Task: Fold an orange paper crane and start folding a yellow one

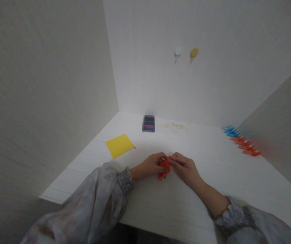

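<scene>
Between my two hands, just over the white table (pixel 196 210), is a folded orange origami paper (pixel 165 165). My left hand (pixel 153 164) is closed around its left side, and a ring shows on one finger. With thumb and fingers pinched, my right hand (pixel 185 167) grips the upper right tip of the same paper. Its lower end points down in narrow tips. The fingers partly cover the folds.
Yellow paper (pixel 120 145) lies to the left, with an orange bit at its corner. A dark blurred object (pixel 149 123) stands by the back wall. Blue folded pieces (pixel 231 131) and orange folded pieces (pixel 246 145) line the right wall. Two hooks (pixel 194 53) hang above.
</scene>
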### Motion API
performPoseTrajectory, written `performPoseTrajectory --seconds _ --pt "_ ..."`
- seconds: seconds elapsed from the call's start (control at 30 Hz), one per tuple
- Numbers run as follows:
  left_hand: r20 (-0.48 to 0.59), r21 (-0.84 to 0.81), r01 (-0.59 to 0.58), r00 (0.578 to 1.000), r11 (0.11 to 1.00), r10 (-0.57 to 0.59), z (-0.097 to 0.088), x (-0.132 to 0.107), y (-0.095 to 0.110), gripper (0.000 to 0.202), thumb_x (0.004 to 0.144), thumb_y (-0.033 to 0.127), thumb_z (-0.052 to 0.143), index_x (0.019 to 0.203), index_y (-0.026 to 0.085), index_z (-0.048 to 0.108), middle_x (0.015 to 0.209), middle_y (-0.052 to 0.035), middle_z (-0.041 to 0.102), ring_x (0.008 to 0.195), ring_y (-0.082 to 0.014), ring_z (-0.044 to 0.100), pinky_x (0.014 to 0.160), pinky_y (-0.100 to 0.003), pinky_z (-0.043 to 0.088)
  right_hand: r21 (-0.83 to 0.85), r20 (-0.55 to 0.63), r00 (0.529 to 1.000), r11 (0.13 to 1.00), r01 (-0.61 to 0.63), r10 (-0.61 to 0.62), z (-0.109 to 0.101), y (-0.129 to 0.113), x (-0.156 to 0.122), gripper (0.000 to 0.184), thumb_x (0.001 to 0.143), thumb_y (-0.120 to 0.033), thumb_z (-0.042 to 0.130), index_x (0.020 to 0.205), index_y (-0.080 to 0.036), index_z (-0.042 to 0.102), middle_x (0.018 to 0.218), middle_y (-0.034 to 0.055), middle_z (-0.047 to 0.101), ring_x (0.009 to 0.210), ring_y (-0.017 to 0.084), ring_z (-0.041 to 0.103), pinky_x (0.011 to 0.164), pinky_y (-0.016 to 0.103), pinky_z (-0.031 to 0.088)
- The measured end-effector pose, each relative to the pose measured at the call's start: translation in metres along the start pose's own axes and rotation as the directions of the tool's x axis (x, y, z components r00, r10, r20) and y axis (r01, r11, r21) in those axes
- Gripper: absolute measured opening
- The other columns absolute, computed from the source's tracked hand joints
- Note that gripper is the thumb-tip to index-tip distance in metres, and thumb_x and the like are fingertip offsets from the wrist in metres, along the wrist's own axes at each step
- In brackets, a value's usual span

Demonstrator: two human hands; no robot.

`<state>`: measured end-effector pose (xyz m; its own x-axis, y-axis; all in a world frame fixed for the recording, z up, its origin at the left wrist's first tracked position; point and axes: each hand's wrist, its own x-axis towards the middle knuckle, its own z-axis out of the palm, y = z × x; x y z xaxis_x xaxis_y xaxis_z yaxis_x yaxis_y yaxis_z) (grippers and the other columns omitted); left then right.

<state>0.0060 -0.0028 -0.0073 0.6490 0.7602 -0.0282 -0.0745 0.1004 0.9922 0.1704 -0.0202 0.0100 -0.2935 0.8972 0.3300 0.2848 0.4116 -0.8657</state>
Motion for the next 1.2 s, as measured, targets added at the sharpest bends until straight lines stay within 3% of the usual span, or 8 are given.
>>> performPoseTrajectory --seconds 0.33,0.53,0.9,1.2 --pt "0.039 0.023 0.03 0.999 0.999 -0.031 0.0024 -0.0021 0.0064 0.027 0.062 0.019 0.061 0.084 0.014 0.045 0.061 0.0019 0.055 0.047 -0.0086 0.052 0.046 -0.022 0.043 0.068 -0.025 0.999 0.997 -0.03 0.032 0.0003 -0.0003 0.0006 0.014 0.075 -0.029 0.056 0.068 -0.02 0.064 0.064 -0.0005 0.05 0.061 0.011 0.047 0.056 0.024 0.037" --pt "0.085 0.122 0.043 0.995 0.992 -0.054 0.0007 -0.0027 0.0075 0.014 0.066 0.02 0.058 0.075 0.013 0.05 0.056 0.0022 0.053 0.047 -0.0086 0.051 0.048 -0.022 0.041 0.157 -0.016 0.998 0.986 -0.053 0.057 0.0004 0.0053 0.0006 0.01 0.073 -0.026 0.059 0.068 -0.019 0.064 0.064 -0.0008 0.051 0.061 0.011 0.049 0.056 0.024 0.038" --pt "0.071 0.159 0.089 0.992 0.983 -0.102 0.0006 -0.002 0.0072 0.023 0.066 0.024 0.059 0.084 0.01 0.054 0.056 0.0019 0.053 0.046 -0.0087 0.05 0.046 -0.021 0.04 0.193 -0.02 0.998 0.98 -0.053 0.058 0.001 0.0043 0.0002 0.015 0.074 -0.027 0.057 0.063 -0.018 0.062 0.062 -0.0005 0.051 0.06 0.012 0.049 0.057 0.025 0.039" --pt "0.071 0.105 0.103 0.991 0.989 -0.111 0.0004 -0.0011 0.005 0.026 0.065 0.024 0.059 0.087 0.01 0.056 0.06 0.0005 0.056 0.05 -0.0098 0.053 0.05 -0.023 0.043 0.217 -0.107 0.994 0.976 0.015 0.008 0.0028 0.0014 -0.001 0.015 0.075 -0.027 0.055 0.064 -0.019 0.061 0.066 0.0017 0.05 0.062 0.013 0.047 0.056 0.026 0.039"
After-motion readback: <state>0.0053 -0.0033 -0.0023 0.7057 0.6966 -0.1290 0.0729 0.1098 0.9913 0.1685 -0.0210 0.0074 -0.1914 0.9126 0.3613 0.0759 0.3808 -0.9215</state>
